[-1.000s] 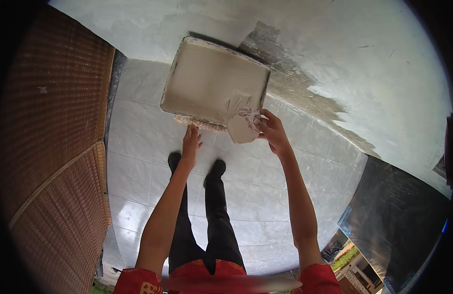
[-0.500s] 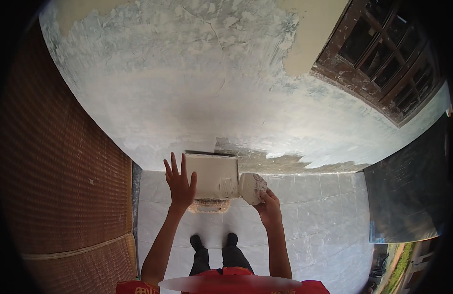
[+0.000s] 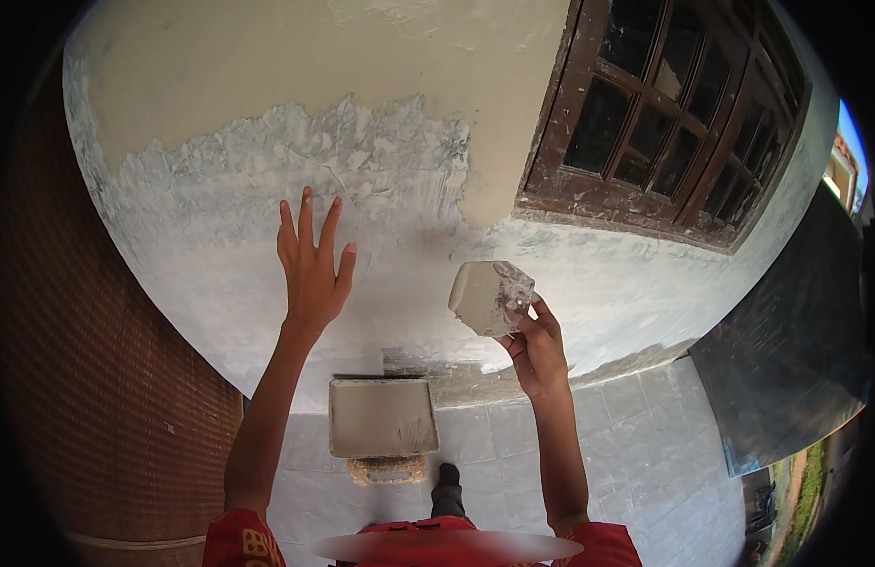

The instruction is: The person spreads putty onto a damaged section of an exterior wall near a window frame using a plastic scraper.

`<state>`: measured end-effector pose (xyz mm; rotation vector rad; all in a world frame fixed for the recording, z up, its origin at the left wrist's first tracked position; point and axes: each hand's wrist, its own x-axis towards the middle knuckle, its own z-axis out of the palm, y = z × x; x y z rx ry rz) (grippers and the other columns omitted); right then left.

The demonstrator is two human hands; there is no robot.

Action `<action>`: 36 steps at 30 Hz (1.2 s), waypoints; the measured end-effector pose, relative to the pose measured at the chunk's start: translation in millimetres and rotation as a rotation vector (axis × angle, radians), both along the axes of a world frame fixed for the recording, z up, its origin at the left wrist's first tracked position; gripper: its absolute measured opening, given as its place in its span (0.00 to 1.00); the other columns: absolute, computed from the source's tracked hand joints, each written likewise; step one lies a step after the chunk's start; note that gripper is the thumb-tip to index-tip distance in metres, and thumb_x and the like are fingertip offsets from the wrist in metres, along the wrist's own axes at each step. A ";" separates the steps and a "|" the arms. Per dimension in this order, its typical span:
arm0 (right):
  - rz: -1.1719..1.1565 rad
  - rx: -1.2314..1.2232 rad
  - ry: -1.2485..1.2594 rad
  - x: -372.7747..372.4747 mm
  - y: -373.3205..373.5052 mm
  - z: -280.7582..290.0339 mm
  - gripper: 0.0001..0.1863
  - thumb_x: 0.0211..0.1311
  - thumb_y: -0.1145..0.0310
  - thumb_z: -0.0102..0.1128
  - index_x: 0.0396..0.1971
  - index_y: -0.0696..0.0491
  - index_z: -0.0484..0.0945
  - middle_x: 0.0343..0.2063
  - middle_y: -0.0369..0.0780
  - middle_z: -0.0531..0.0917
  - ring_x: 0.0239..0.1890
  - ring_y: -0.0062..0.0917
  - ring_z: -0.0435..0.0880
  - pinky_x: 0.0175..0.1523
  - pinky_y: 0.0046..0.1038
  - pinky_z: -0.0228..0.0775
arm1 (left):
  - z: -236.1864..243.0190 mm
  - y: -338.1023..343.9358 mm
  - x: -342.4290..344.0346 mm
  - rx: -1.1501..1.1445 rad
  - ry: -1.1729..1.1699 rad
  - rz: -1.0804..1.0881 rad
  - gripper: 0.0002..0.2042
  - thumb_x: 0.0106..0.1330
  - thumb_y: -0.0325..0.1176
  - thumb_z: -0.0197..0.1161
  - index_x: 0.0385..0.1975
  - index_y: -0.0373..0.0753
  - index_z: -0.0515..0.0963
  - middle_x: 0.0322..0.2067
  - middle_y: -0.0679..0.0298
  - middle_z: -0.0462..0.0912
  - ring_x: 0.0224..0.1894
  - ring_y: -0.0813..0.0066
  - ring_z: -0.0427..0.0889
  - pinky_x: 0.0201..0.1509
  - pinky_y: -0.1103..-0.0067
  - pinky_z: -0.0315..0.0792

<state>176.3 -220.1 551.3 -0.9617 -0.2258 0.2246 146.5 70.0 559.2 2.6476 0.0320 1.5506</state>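
My right hand [image 3: 538,350] grips a flat, many-sided putty scraper [image 3: 486,298] by its lower right edge. A thick band of cream putty lies along the scraper's left edge, and its right part is crusted with dried paste. My left hand [image 3: 313,274] is raised in front of the wall [image 3: 239,274], fingers spread and nothing in it; whether it touches the wall I cannot tell. Below both hands stands a rectangular tray [image 3: 382,380] holding smooth cream paste. The wall has rough whitish patches low down and an even cream coat above.
A brown wooden window [image 3: 636,194] with small panes is set in the wall at upper right. A brown woven screen [image 3: 125,378] runs along the left, and a dark panel [image 3: 787,331] stands at right. Under the tray is a rough tan support [image 3: 388,471] on grey floor tiles [image 3: 494,482].
Both hands have risen from beside the tray to in front of the wall. The scraper came up with my right hand, now with putty along its left edge. The view has tilted upward.
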 end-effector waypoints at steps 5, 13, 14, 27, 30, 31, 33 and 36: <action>0.038 -0.113 -0.195 53.9 20.1 47.2 0.19 0.60 0.83 0.48 0.52 0.57 0.63 0.40 0.40 0.80 0.39 0.20 0.80 0.41 0.21 0.74 | 28.2 7.9 50.0 0.001 -0.082 0.085 0.26 0.64 0.36 0.52 0.63 0.44 0.60 0.67 0.50 0.45 0.68 0.41 0.38 0.65 0.51 0.41; -0.551 -0.592 -1.233 109.8 68.7 78.7 0.23 0.50 0.88 0.50 0.48 0.54 0.77 0.44 0.43 0.80 0.43 0.35 0.79 0.51 0.28 0.71 | 84.8 34.0 100.9 0.135 -0.264 0.280 0.24 0.68 0.42 0.43 0.64 0.44 0.59 0.67 0.52 0.46 0.69 0.46 0.36 0.66 0.51 0.35; -0.565 -0.595 -1.229 117.6 75.5 76.5 0.23 0.50 0.88 0.50 0.48 0.54 0.77 0.44 0.43 0.80 0.43 0.35 0.79 0.51 0.28 0.71 | 89.1 39.4 107.2 0.138 -0.266 0.267 0.24 0.68 0.42 0.43 0.64 0.44 0.59 0.67 0.52 0.46 0.69 0.46 0.36 0.66 0.51 0.35; -1.018 -0.705 -1.798 166.1 125.8 53.6 0.19 0.47 0.67 0.65 0.44 0.46 0.81 0.49 0.35 0.79 0.53 0.31 0.76 0.58 0.40 0.64 | 96.0 83.8 138.1 0.228 -0.556 0.172 0.23 0.68 0.46 0.39 0.61 0.45 0.64 0.66 0.54 0.53 0.69 0.48 0.41 0.66 0.56 0.32; -1.051 -0.723 -1.833 173.1 131.8 51.9 0.20 0.45 0.64 0.67 0.43 0.45 0.81 0.49 0.34 0.79 0.53 0.30 0.76 0.59 0.40 0.63 | 93.5 86.1 136.7 0.236 -0.574 0.164 0.24 0.70 0.46 0.37 0.61 0.41 0.63 0.66 0.53 0.52 0.69 0.48 0.40 0.66 0.56 0.32; -1.056 -0.729 -1.814 175.8 134.9 48.8 0.20 0.45 0.64 0.67 0.43 0.44 0.81 0.49 0.33 0.79 0.53 0.29 0.76 0.59 0.39 0.63 | 93.0 87.0 136.9 0.234 -0.575 0.174 0.24 0.70 0.46 0.36 0.61 0.41 0.63 0.66 0.52 0.52 0.69 0.49 0.41 0.66 0.56 0.32; -1.061 -0.736 -1.796 181.7 138.7 43.6 0.20 0.45 0.65 0.67 0.43 0.44 0.81 0.49 0.33 0.78 0.54 0.28 0.76 0.59 0.39 0.62 | 94.5 85.8 137.9 0.233 -0.573 0.175 0.24 0.70 0.46 0.36 0.61 0.41 0.63 0.66 0.53 0.52 0.69 0.49 0.41 0.66 0.56 0.32; -1.053 -0.786 -1.751 185.3 141.2 36.3 0.18 0.49 0.67 0.64 0.44 0.42 0.81 0.50 0.32 0.78 0.55 0.27 0.74 0.59 0.38 0.61 | 95.0 84.7 135.0 0.233 -0.555 0.188 0.24 0.70 0.46 0.36 0.61 0.42 0.63 0.66 0.53 0.53 0.69 0.49 0.41 0.66 0.56 0.32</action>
